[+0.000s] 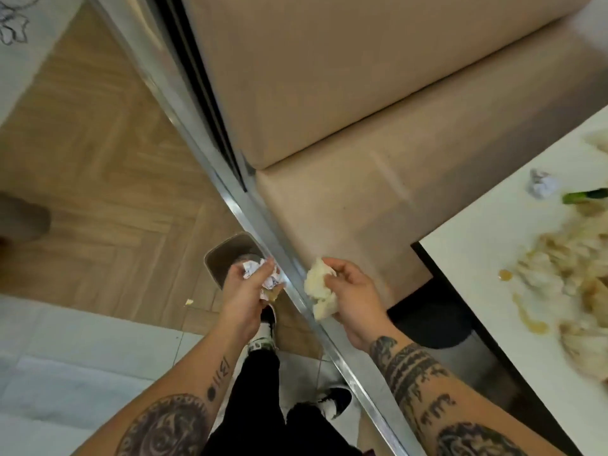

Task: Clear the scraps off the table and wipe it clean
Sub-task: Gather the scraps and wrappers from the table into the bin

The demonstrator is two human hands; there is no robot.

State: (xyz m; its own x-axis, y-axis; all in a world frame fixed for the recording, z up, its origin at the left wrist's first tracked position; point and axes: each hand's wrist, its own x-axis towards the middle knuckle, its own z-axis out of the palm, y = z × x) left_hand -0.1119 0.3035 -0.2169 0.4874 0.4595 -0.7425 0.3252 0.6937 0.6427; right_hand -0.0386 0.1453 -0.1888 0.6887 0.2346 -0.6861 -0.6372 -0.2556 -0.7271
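Observation:
My left hand (pixel 246 287) grips a crumpled white paper scrap (pixel 260 274) with a brownish stain, held right over a small grey waste bin (pixel 217 258) on the floor. My right hand (pixel 348 291) holds a pale, soft crumpled wad (pixel 317 287) beside a metal floor rail. At the right stands the white table (pixel 477 258), smeared with brown sauce (pixel 533 324) and strewn with soiled tissues (pixel 566 268). A crumpled paper ball (pixel 541 184) and a green scrap (pixel 584 195) also lie on it.
A beige upholstered bench (pixel 362 126) fills the top and runs up to the table. A metal rail (pixel 256 225) crosses the wooden floor diagonally. A small crumb (pixel 188 302) lies on the floor. My legs and shoes (pixel 332 401) are below.

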